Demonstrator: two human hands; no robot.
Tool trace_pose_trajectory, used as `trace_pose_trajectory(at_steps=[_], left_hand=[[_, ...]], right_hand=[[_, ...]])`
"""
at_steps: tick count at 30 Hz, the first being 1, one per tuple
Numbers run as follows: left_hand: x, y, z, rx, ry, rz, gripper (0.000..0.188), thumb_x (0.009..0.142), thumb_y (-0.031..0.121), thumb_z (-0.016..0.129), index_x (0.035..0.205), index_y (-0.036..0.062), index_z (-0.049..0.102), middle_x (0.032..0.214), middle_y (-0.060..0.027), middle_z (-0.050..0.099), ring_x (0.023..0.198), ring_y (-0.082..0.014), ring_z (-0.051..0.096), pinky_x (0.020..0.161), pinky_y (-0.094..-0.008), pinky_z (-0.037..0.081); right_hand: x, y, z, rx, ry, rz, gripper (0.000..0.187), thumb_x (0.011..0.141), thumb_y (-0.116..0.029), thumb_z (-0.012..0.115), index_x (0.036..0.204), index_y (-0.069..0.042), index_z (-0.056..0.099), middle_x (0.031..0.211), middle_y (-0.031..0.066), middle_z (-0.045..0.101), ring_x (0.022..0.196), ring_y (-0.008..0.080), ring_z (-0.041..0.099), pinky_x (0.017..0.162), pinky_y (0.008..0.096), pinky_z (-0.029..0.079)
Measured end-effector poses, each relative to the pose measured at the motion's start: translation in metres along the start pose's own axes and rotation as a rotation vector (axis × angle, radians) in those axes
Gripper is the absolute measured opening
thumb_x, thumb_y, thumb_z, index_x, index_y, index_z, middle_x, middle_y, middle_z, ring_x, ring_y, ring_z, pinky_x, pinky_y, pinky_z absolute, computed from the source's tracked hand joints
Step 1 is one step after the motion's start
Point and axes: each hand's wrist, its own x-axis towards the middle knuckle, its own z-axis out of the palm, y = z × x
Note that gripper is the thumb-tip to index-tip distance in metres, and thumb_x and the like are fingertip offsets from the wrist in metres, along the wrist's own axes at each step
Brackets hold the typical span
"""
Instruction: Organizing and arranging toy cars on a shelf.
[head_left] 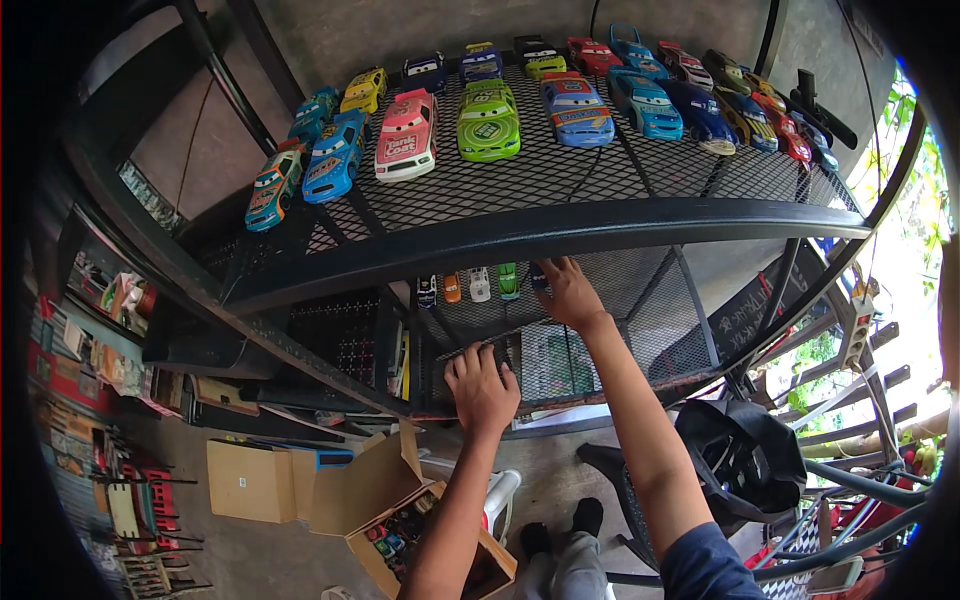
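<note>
My right hand [572, 295] reaches under the upper shelf's front rail, its fingers closed on a dark blue toy car [539, 274] on the lower mesh shelf [640, 345]. Most of that car is hidden by the hand. To its left stand a green toy car [509, 281], a white one [480, 285], an orange one [452, 288] and a dark one [427, 291], in a row. My left hand [482, 388] rests palm down at the front part of the lower shelf, fingers outstretched, with nothing seen in it.
Several toy cars, among them a lime green car [489, 120] and a pink car [407, 136], fill the upper shelf behind its black front rail [540, 232]. Below, an open cardboard box [375, 490] holds more toys. A black bag [740, 460] hangs at the right.
</note>
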Motion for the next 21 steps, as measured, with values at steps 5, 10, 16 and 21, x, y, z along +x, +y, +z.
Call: trace_pose_trajectory(at_steps=[5,10,16,21], left_hand=[[-0.001,-0.001,0.002,0.004,0.000,0.003,0.039,0.080,0.019,0.055,0.114,-0.0010,0.055,0.119,-0.0161,0.051,0.114,-0.0321,0.044,0.102,-0.0456,0.028],[0.000,-0.001,0.001,0.010,0.012,-0.002,0.037,0.080,0.021,0.053,0.110,-0.0011,0.056,0.118,-0.0152,0.052,0.113,-0.0306,0.045,0.103,-0.0457,0.027],[0.004,0.002,0.001,0.006,0.015,0.011,0.039,0.079,0.019,0.056,0.113,-0.0004,0.055,0.118,-0.0151,0.052,0.113,-0.0314,0.045,0.101,-0.0455,0.029],[0.006,-0.002,-0.003,0.016,-0.034,-0.008,0.038,0.078,0.019,0.057,0.112,0.0018,0.056,0.117,-0.0140,0.053,0.114,-0.0316,0.045,0.099,-0.0456,0.031]], right_hand=[[-0.002,0.000,0.001,-0.010,-0.018,0.011,0.066,0.072,-0.012,0.069,0.133,-0.006,0.044,0.115,0.0179,0.052,0.107,0.0364,0.052,0.094,0.0418,0.045],[-0.001,-0.002,0.000,-0.017,-0.036,0.026,0.069,0.071,-0.012,0.069,0.134,-0.007,0.042,0.116,0.0182,0.051,0.109,0.0362,0.050,0.094,0.0419,0.045],[-0.003,0.001,-0.005,-0.024,-0.036,0.048,0.072,0.071,-0.012,0.069,0.134,0.001,0.038,0.118,0.0206,0.051,0.112,0.0382,0.049,0.097,0.0419,0.043],[-0.041,-0.016,-0.023,0.189,0.014,0.158,0.072,0.072,-0.011,0.066,0.135,0.004,0.035,0.124,0.0249,0.048,0.119,0.0391,0.045,0.100,0.0419,0.041]])
